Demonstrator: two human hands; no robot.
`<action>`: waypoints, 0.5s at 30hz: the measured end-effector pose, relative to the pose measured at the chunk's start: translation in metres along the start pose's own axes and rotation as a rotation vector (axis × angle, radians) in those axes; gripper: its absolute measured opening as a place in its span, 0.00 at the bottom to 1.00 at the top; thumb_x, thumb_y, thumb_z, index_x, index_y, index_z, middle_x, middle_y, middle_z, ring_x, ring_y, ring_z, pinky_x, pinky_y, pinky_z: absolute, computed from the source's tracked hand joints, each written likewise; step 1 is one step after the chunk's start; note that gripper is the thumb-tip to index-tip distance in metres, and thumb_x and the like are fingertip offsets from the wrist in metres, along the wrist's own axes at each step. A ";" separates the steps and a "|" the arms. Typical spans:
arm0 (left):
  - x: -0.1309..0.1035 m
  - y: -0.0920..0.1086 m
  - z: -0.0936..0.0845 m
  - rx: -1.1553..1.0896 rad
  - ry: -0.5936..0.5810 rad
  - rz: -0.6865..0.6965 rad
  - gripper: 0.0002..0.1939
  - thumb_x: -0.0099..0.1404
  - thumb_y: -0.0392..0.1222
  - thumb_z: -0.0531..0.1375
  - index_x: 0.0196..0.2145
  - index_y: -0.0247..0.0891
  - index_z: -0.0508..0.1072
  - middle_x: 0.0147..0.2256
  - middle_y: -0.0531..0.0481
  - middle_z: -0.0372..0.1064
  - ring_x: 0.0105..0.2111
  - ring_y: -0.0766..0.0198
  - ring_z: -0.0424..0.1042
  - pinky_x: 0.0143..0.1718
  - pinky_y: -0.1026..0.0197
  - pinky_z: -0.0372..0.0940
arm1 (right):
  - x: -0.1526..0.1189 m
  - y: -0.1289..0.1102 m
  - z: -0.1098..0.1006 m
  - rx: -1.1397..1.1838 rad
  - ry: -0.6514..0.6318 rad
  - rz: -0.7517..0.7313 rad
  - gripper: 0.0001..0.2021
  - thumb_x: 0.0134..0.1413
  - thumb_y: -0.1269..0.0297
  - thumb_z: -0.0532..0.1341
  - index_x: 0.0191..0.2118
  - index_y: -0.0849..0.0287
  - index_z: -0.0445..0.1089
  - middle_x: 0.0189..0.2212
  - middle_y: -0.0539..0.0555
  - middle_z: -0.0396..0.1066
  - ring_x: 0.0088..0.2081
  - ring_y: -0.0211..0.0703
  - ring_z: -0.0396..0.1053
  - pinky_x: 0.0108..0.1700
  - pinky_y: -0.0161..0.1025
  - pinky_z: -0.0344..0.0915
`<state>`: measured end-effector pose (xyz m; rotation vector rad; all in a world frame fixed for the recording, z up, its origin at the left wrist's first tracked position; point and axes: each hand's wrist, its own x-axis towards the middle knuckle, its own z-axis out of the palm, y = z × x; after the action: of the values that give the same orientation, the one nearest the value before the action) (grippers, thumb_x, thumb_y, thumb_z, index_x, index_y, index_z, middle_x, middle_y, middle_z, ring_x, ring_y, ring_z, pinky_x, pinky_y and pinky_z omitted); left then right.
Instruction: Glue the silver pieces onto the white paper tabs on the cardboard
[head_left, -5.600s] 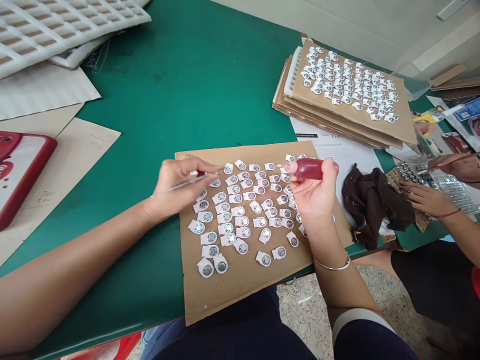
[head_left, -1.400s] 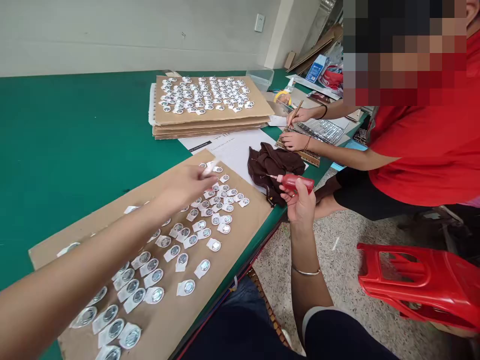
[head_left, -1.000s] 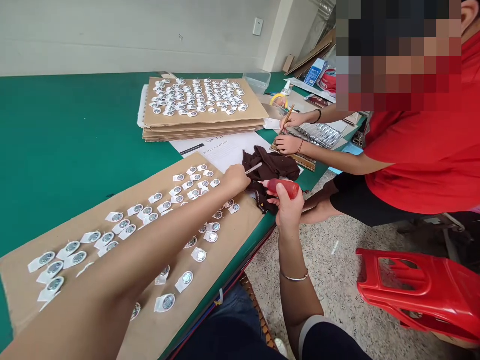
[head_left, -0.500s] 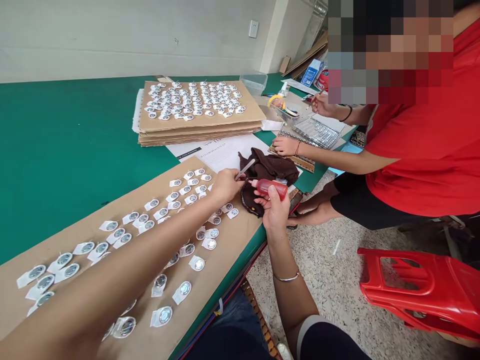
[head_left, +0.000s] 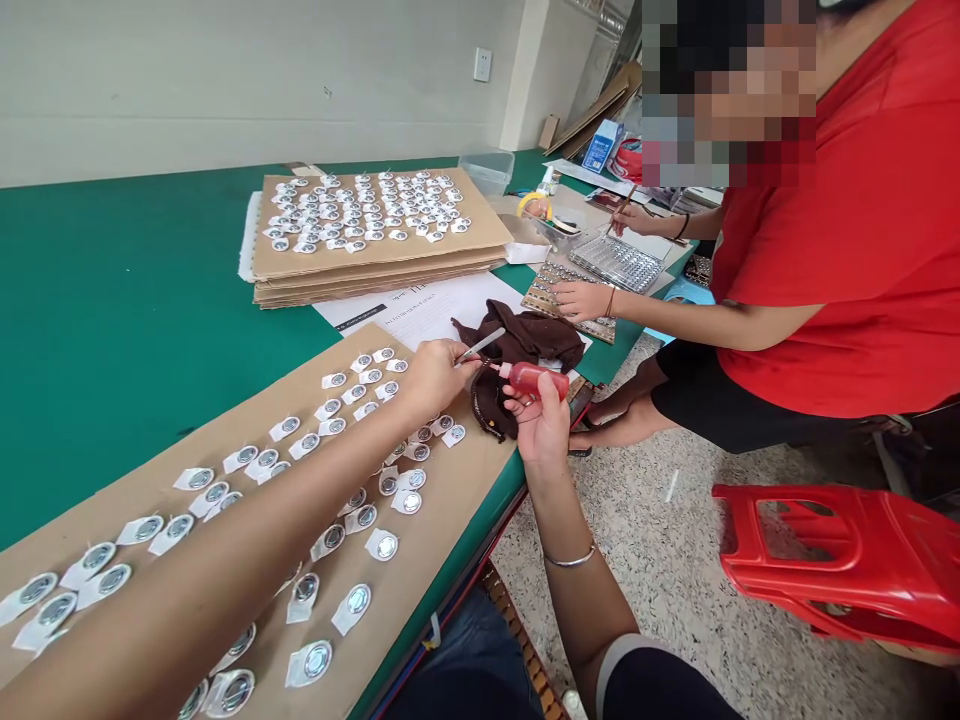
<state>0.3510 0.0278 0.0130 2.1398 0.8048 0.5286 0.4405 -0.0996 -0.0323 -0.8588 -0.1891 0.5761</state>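
Observation:
My left hand point(head_left: 436, 380) is closed around a flat silver tool that looks like tweezers point(head_left: 486, 343), its pale end sticking out past the fingers. In my right hand point(head_left: 546, 432) lies a small squeeze bottle point(head_left: 538, 380) of red liquid, tipped on its side. The bottle's narrow nozzle points left at the left fingertips; whatever is pinched there is too small to make out. Just beyond and beneath both hands sits a crumpled dark brown cloth point(head_left: 529, 330). Under my left forearm, a cardboard sheet point(head_left: 450, 500) carries many round silvery pieces on white paper tabs point(head_left: 358, 600).
Stacked cardboard sheets point(head_left: 375, 265) with similar pieces stand on the green table point(head_left: 127, 300). A co-worker in a red shirt point(head_left: 847, 240) works at the right over a clear tray point(head_left: 619, 262) and a studded board point(head_left: 562, 290). A red stool point(head_left: 847, 570) stands on the floor.
The view has shifted slightly. The co-worker's far hand has come down to the clear tray with a thin stick. My hands keep nearly the same pose, bottle nozzle at the left fingertips.

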 end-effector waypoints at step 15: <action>0.006 -0.005 0.011 0.005 0.097 -0.062 0.08 0.52 0.39 0.55 0.23 0.35 0.72 0.19 0.53 0.63 0.21 0.67 0.60 0.25 0.64 0.54 | -0.007 0.006 0.001 -0.134 -0.026 -0.108 0.19 0.46 0.61 0.66 0.44 0.58 0.63 0.36 0.51 0.73 0.30 0.37 0.74 0.25 0.32 0.71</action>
<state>0.3599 0.0289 0.0033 2.0995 0.9241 0.6027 0.4313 -0.0997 -0.0354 -0.9648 -0.2987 0.4775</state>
